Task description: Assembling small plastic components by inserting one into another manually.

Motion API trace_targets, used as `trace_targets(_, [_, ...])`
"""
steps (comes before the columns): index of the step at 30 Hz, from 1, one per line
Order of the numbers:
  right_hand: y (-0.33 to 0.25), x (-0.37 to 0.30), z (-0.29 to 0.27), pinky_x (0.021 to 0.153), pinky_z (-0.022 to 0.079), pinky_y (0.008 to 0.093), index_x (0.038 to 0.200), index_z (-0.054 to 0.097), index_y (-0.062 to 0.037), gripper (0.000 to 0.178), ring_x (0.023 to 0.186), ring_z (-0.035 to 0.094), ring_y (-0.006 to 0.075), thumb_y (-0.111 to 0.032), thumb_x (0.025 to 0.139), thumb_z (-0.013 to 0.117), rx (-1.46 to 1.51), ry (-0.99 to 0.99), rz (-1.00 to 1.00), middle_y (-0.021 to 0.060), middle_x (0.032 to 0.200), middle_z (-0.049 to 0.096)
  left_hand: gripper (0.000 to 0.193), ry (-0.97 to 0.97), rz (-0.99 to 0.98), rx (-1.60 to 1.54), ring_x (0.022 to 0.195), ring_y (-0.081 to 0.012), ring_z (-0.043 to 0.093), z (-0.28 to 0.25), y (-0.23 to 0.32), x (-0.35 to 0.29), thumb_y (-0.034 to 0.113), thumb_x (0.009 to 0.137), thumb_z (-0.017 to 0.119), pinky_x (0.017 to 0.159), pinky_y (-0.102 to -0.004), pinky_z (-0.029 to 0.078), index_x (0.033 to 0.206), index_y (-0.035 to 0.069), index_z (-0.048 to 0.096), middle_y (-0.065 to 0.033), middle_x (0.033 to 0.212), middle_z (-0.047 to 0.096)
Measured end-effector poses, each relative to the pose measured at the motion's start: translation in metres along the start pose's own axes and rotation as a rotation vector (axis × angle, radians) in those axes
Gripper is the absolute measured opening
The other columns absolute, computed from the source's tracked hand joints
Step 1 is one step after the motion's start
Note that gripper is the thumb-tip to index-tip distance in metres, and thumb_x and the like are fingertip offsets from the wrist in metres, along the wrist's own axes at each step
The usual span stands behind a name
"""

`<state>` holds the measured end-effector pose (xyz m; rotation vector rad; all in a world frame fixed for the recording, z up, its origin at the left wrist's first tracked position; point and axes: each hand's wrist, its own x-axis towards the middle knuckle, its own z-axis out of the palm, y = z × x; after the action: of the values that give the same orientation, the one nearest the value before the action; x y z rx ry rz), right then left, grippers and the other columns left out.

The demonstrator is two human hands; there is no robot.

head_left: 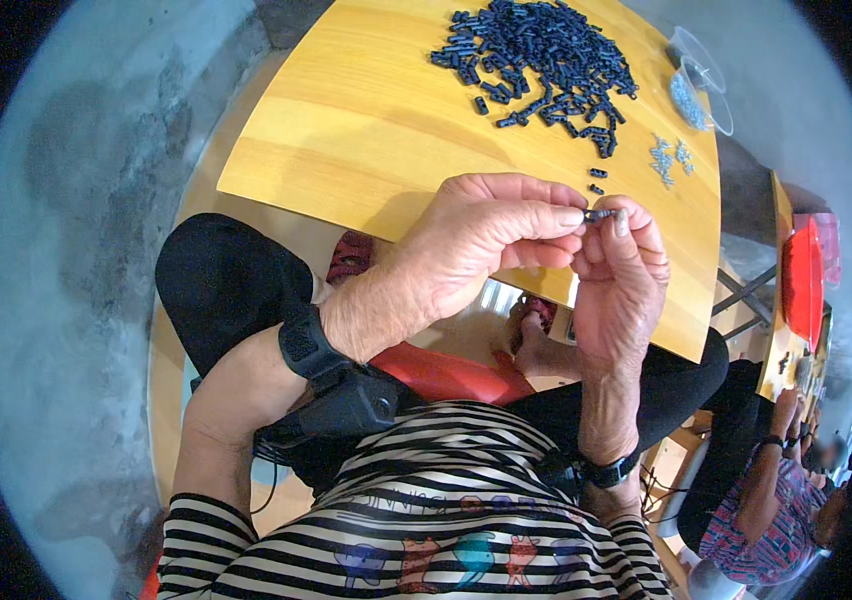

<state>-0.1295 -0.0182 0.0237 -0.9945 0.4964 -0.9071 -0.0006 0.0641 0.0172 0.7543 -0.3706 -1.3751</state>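
Observation:
My left hand [506, 222] and my right hand [626, 265] meet above the near right part of the wooden table. Thumb and fingertips of both are pinched on a small dark piece with a greyish part [599, 214], which spans the gap between them. Its exact kind is too small to tell. Just beyond the fingertips, two short black plastic pieces [597, 180] lie on the table. A large pile of black tubular plastic pieces [546, 60] spreads farther back. To the right of it are small silvery pieces [664, 160], perhaps screws, in loose clusters.
The yellow wooden table [346, 120] has its near edge over my knees. A clear plastic tub [688, 100] holding more small silvery pieces stands by its right edge. At the far right, another person [766, 500] sits at a second table with a red tray [803, 285].

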Motion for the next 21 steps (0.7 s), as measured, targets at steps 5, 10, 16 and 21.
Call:
trace_targets(5, [0.0025,0.0003,0.0000,0.053,0.038,0.0222,0.096,0.062,0.0011,0.016,0.058,0.046,0.0073,-0.011,0.086,0.063,-0.080,0.033,-0.032,0.0015,0.073,0.058,0.023,0.008,-0.004,-0.040,0.083,-0.0156,0.065,-0.0008,-0.0026,-0.0007,0.009,0.086,0.061,0.074,-0.0246,0.055,0.105,-0.002,0.061,-0.0117,0.091,0.066])
trace_targets(10, [0.0046,0.0007,-0.0014,0.053,0.039,0.0221,0.095,0.062,0.0015,0.016,0.058,0.048,0.0075,-0.011,0.085,0.064,-0.125,0.058,-0.051,0.0020,0.074,0.059,0.022,0.028,0.000,-0.074,0.083,-0.0163,0.066,-0.0007,-0.0046,-0.0009,0.009,0.086,0.061,0.074,-0.0250,0.055,0.105,-0.002,0.061,-0.0110,0.093,0.066])
trace_targets(16, [0.0044,0.0001,-0.0009,0.054,0.041,0.0221,0.093,0.063,0.0015,0.014,0.059,0.050,0.0077,-0.010,0.085,0.064,-0.187,0.045,-0.088,0.0031,0.078,0.062,0.023,0.036,-0.011,-0.077,0.085,-0.0171,0.066,-0.0002,-0.0071,-0.0024,0.009,0.086,0.061,0.075,-0.0257,0.055,0.105,-0.002,0.061,-0.0091,0.093,0.066])
trace_targets(21, [0.0060,0.0008,-0.0029,0.055,0.042,0.0220,0.092,0.063,0.0012,0.012,0.060,0.051,0.0076,-0.008,0.084,0.064,-0.232,0.044,-0.125,0.0033,0.078,0.062,0.023,0.030,-0.009,-0.093,0.086,-0.0171,0.065,-0.0013,-0.0080,-0.0020,0.008,0.086,0.061,0.075,-0.0258,0.055,0.105,-0.002,0.061,-0.0095,0.094,0.066])
